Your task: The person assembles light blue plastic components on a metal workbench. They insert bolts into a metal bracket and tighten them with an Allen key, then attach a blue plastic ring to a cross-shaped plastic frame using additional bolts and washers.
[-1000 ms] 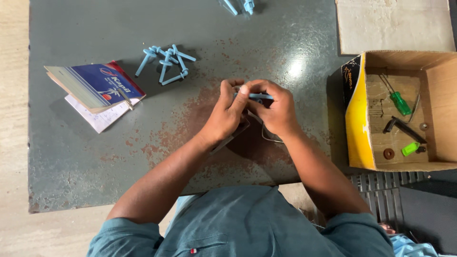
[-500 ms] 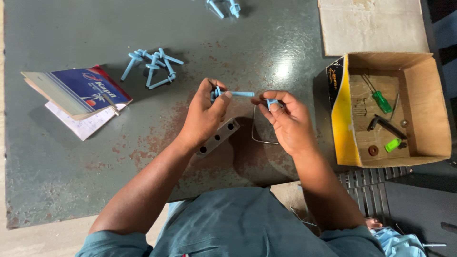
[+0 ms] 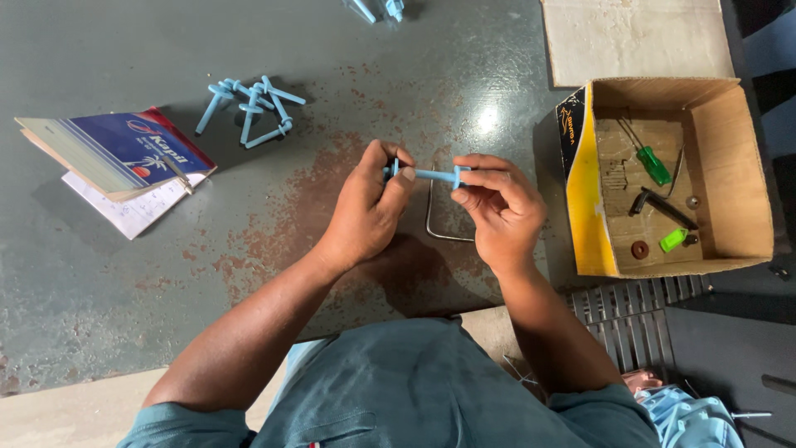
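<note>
Here the left hand [image 3: 369,203] and the right hand [image 3: 497,207] both pinch a light blue plastic pin [image 3: 427,174], one at each end, holding it level above the middle of the grey, rust-flecked desk [image 3: 124,315]. Each hand is closed on that piece; the left fingers cover one end, the right thumb and forefinger grip the flanged end. Directly beneath lies a bent metal wire clip [image 3: 439,220] (untouched, flat on the desk). Toward the far left corner sits a small heap of similar blue pins [image 3: 249,108], next to a notebook [image 3: 116,158]. More blue pieces [image 3: 377,8] show at the far edge. By the right edge an open cardboard box [image 3: 584,191] holds a green-handled screwdriver [image 3: 653,164] and small parts. Judging by this, several pins seem handled already, while this one is still mid-handling.
</note>
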